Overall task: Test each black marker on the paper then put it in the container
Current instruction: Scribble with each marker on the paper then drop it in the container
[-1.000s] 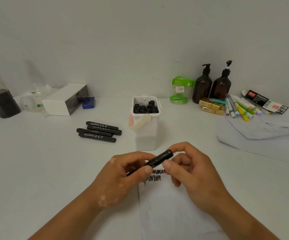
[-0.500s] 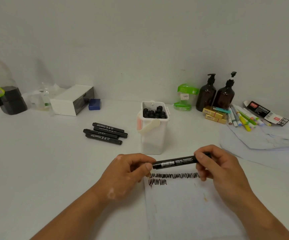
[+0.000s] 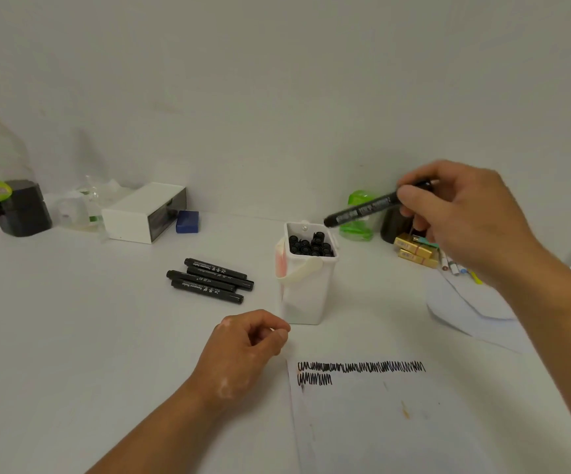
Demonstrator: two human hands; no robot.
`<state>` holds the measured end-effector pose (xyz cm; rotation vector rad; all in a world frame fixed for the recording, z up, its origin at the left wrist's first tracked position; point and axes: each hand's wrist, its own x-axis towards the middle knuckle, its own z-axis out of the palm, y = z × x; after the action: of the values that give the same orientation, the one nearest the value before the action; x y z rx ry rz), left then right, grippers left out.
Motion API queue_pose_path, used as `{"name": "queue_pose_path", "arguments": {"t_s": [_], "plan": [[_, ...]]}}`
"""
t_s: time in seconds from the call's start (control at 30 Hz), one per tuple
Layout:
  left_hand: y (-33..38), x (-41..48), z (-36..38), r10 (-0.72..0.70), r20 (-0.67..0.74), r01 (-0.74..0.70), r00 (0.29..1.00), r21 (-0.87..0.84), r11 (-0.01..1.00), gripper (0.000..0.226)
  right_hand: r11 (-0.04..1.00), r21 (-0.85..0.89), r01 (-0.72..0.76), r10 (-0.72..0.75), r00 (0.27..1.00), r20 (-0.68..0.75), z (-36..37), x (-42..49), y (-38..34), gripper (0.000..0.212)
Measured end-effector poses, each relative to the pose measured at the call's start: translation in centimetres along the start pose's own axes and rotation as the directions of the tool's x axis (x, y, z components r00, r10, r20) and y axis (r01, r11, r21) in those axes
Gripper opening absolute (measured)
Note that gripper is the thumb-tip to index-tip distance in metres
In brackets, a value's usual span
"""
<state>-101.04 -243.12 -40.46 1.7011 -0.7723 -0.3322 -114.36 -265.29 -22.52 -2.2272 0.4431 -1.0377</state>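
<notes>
**Marker poised over the container**

Your right hand [image 3: 462, 213] is raised above the table [image 3: 72, 319], thumb and fingers pinched around the upper end of a black marker [image 3: 362, 209]. The marker slants down to the left. Its lower end hangs just above the back right corner of the white container [image 3: 306, 295] and is not inside it. The container stands upright behind the paper, and the ends of other black markers [image 3: 311, 246] show packed in its mouth.

Your left hand [image 3: 246, 343] rests on the table just left of the paper [image 3: 380, 422]. Its fingers are loosely curled, the thumb tip lies against the forefinger, and nothing shows between them. Two rows of black scribble [image 3: 359, 367] run along the top edge of the sheet.

To the left of the container, four black markers [image 3: 209, 280] lie side by side on the table, touching one another. Against the wall stand a clear bottle [image 3: 3, 172] with a red cap, a white box [image 3: 144, 212] and a small blue block [image 3: 187, 221].
</notes>
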Motion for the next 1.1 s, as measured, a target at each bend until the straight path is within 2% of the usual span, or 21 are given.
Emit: {"name": "queue_pose_path", "arguments": {"t_s": [0.13, 0.37, 0.5, 0.67, 0.87, 1.03, 1.1], "plan": [[-0.3, 0.2, -0.2, 0.002, -0.005, -0.002, 1.000, 0.002, 1.000, 0.017, 0.962, -0.259, 0.085, -0.059, 0.992, 0.108, 1.2, 3.8, -2.5, 0.005], [-0.4, 0.3, -0.3, -0.002, -0.015, 0.003, 1.000, 0.021, 1.000, 0.017, 0.825, -0.497, 0.269, -0.110, 0.939, 0.326, 5.4, 7.1, -3.2, 0.011], [-0.2, 0.3, -0.3, -0.002, -0.008, 0.002, 1.000, 0.016, 1.000, 0.016, 0.758, -0.561, 0.332, -0.098, 0.909, 0.406, 7.9, 7.7, -2.3, 0.013], [-0.2, 0.2, -0.3, 0.000, -0.001, 0.000, 1.000, 0.007, 1.000, 0.016, 0.729, -0.594, 0.340, 0.004, 0.866, 0.500, 9.6, 8.0, -1.6, 0.013], [-0.2, 0.2, -0.4, -0.006, 0.003, 0.006, 1.000, -0.004, 1.000, 0.014, 0.649, -0.669, 0.361, 0.134, 0.812, 0.569, 11.1, 7.9, -1.1, 0.028], [-0.1, 0.3, -0.4, -0.004, 0.005, 0.004, 1.000, -0.008, 1.000, 0.013, 0.686, -0.648, 0.332, 0.103, 0.837, 0.537, 11.8, 8.1, -0.7, 0.009], [-0.1, 0.3, -0.4, 0.002, 0.005, -0.002, 1.000, -0.001, 1.000, 0.013, 0.708, -0.636, 0.308, 0.091, 0.853, 0.513, 12.0, 8.1, -0.7, 0.009]]}}
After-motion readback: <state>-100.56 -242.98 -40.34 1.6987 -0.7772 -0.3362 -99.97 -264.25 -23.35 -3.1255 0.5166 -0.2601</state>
